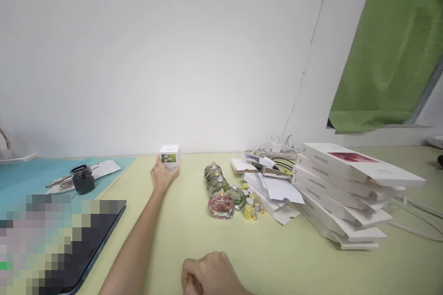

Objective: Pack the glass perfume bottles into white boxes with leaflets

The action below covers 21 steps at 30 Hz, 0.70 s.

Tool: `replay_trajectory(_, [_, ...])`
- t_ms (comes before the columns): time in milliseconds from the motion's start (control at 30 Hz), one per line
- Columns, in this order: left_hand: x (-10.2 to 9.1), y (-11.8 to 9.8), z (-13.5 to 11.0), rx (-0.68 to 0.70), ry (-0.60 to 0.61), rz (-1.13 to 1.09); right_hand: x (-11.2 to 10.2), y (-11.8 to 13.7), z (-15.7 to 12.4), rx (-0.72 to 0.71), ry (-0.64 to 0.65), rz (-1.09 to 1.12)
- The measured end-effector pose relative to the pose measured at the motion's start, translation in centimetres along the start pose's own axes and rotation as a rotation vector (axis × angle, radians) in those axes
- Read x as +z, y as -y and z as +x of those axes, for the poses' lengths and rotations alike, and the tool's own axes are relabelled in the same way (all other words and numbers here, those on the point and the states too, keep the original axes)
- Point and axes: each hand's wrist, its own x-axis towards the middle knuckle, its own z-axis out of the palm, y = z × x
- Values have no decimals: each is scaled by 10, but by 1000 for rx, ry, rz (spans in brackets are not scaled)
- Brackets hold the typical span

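My left hand [162, 175] reaches far out to the back of the table, thumb and fingers spread around the sides of a small white box [170, 150]. The box stands upright near the wall, with a green and white flower picture on its front. Close to me, my right hand [211, 273] rests curled in a loose fist, and nothing shows in it. Between and beyond the hands stand several round glass perfume bottles, a pink one [221, 203] in front and green ones [235, 196] behind. Gold and yellow caps [248, 209] lie just right of them.
At the right stands a leaning stack of flat white boxes [332, 184]. Opened white cartons [273, 189], cables and a power strip [277, 153] lie beside it. Leftward are a tablet [93, 239], a dark jar [83, 179] and a silver packet [107, 167] on a blue mat [38, 173].
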Motion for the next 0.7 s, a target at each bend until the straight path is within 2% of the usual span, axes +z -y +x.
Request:
replay_trajectory(233, [-5,7,-2,-52,10,-22,8,-4,0,-73,-122,34])
replay_trajectory(433, [-16,5,-19,64,30,95,0,-8,-6,-189,-229,143])
replay_trajectory(600, [-36,-1,-41,113,-12,119,-13,-12,-11,-247,-217,283])
replay_trajectory(700, [-52,-5,-57,154,-61,103,-16,-14,-9,-249,-178,443])
